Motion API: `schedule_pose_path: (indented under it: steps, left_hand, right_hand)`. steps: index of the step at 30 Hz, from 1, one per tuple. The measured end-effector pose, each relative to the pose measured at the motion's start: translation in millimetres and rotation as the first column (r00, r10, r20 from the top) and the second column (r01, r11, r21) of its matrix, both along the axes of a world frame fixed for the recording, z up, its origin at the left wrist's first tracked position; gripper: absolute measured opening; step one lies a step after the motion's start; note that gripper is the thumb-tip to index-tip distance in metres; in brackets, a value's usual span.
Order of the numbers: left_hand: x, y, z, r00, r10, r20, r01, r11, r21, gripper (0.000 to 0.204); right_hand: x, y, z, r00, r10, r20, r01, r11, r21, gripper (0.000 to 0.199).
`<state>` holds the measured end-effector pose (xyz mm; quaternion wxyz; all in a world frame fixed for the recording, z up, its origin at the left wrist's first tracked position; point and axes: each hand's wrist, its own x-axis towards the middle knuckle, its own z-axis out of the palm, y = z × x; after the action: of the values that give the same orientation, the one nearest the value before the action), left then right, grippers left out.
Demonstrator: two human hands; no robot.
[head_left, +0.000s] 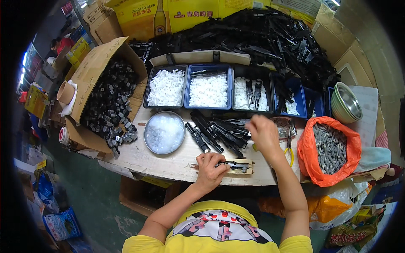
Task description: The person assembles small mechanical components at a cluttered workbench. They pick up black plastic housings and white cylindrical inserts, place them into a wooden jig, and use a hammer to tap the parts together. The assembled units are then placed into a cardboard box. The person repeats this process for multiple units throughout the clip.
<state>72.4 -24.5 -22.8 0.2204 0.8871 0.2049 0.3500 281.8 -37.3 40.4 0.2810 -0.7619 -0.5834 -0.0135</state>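
A: What is lying farthest beyond the hands?

B: A big heap of black plastic strips [261,38] is sprawling across the back, past both hands. To the left of the left hand, a cardboard box [95,71] is tipping dark grey blocks [112,105] out onto the worktable [168,162]. To the right of the right hand, an orange bag [310,147] is holding grey pins [331,147].

A: And closer in?

B: Between the heap and the hands, blue trays [209,69] are holding small white parts [208,90]. A round metal dish [164,132] with clear bits is sitting just beyond the left hand, and loose black bars [215,130] are lying between the dish and the right hand.

A: What is the left hand doing?

B: The left hand [209,166] is curling down, fingers bent, pressing on the left end of a small wooden block [241,167] at the table's near edge. The block is pale and flat, and a black part [236,165] is lying along its top, running right from under the fingers.

A: And the right hand?

B: The right hand [263,135] is hovering above the table, just beyond and to the right of the block, fingers drawn together and blurred. I cannot tell whether it is pinching anything. Yellow-handled pliers [290,152] are lying just to its right.
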Motion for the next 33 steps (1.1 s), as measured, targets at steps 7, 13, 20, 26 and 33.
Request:
schedule_pose_path:
  steps: [7,13,20,26,33]
  left_hand:
    - [0.9,-1.8,0.1,1.000,-0.001,-0.026,0.001,1.000,-0.016,0.011]
    - [-0.3,-2.7,-1.5,0.999,-0.007,-0.044,0.006,0.999,-0.033,0.011]
    - [-0.3,-1.5,-2.4,0.999,-0.008,-0.037,0.007,1.000,-0.016,0.011]
    - [-4.2,-1.3,2.8,0.999,0.027,0.047,-0.023,0.996,-0.092,0.019]
    - [-33.0,7.9,8.3,0.979,0.180,0.094,-0.153,0.959,-0.238,0.035]
  right_hand:
    - [48.1,109.6,-32.3,0.865,-0.246,0.437,0.308,0.948,-0.077,0.016]
    - [78.3,103.8,-20.0,0.888,-0.292,-0.356,0.300,0.953,-0.032,0.032]
    - [73.8,76.0,5.0,0.444,0.308,-0.841,0.034,0.933,0.359,0.034]
    - [37.4,42.5,17.9,0.192,0.255,-0.948,0.016,0.965,0.263,0.030]
    - [-40.3,-49.0,-5.7,0.957,0.202,-0.210,-0.197,0.979,0.046,0.029]
